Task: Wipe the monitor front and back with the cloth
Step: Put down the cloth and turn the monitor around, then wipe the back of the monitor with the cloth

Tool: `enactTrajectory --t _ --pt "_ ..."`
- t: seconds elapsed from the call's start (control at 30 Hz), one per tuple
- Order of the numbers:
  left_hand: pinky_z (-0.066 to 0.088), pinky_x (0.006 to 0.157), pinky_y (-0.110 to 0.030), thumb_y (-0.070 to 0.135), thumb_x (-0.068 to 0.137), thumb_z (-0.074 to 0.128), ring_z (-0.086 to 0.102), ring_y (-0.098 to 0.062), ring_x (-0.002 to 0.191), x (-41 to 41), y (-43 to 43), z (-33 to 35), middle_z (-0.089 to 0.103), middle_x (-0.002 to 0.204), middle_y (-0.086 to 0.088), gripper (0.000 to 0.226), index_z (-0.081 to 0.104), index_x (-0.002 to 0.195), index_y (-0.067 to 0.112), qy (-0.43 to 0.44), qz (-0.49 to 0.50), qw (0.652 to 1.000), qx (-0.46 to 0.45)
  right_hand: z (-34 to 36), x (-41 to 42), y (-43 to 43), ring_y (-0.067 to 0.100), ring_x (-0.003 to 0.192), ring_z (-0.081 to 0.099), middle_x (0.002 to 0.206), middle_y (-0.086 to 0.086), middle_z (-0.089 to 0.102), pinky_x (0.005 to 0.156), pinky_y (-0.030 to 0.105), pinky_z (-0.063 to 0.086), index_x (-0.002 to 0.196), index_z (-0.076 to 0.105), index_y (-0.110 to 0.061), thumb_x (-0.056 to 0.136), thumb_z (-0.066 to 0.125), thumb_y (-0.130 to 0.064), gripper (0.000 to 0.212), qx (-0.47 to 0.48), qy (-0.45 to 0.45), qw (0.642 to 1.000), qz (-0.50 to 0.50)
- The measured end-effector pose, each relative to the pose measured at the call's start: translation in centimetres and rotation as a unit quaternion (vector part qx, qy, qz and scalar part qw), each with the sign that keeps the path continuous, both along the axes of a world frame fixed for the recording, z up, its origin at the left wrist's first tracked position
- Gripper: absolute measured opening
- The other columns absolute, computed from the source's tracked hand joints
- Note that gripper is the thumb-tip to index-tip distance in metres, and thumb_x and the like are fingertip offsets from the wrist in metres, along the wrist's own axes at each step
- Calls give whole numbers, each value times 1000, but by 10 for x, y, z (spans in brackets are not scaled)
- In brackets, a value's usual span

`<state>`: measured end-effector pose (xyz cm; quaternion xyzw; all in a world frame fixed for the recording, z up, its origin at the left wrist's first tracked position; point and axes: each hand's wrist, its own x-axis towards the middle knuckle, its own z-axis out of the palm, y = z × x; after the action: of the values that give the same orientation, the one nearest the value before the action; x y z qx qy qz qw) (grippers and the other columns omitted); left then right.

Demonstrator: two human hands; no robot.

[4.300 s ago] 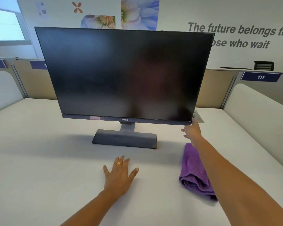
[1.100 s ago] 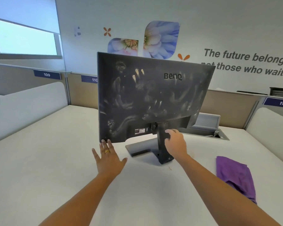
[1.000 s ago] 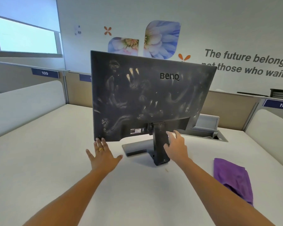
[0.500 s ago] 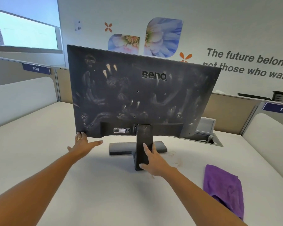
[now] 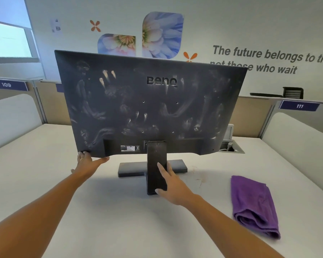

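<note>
The black monitor stands on the white desk with its back toward me, covered in dusty smears and handprints. My left hand grips the monitor's lower left corner, fingers under the edge. On the stand's upright neck my right hand rests, fingers wrapped round its right side. The folded purple cloth lies on the desk to the right of my right arm, untouched.
The white desk is bounded by low partitions on the left and right. A cable hatch with an open lid sits behind the monitor's right side. A wall with flower pictures and lettering is beyond.
The monitor has been turned round from screen-facing to back-facing and now stands square to me. My left hand moved to its lower left corner and my right hand onto the stand neck.
</note>
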<state>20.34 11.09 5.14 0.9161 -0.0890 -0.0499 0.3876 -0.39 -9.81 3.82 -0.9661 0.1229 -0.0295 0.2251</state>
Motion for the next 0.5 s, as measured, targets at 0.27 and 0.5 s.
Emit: enactTrajectory --t 0.27,0.5 --pt "5 112 -55 49 89 47 -1 -26 144 -21 -7 -26 1 157 -7 82 6 148 10 -86 30 996 -7 -3 -44 -48 17 136 30 150 -3 29 109 38 26 146 21 -24 95 42 -41 57 -109 -66 979 -162" --pt "6 111 -55 41 94 44 5 -23 144 -84 -33 -77 11 156 -7 67 19 147 9 -95 -53 992 63 -15 -111 -104 26 134 28 145 6 31 106 52 26 143 24 -15 96 36 -42 56 -133 85 905 -394"
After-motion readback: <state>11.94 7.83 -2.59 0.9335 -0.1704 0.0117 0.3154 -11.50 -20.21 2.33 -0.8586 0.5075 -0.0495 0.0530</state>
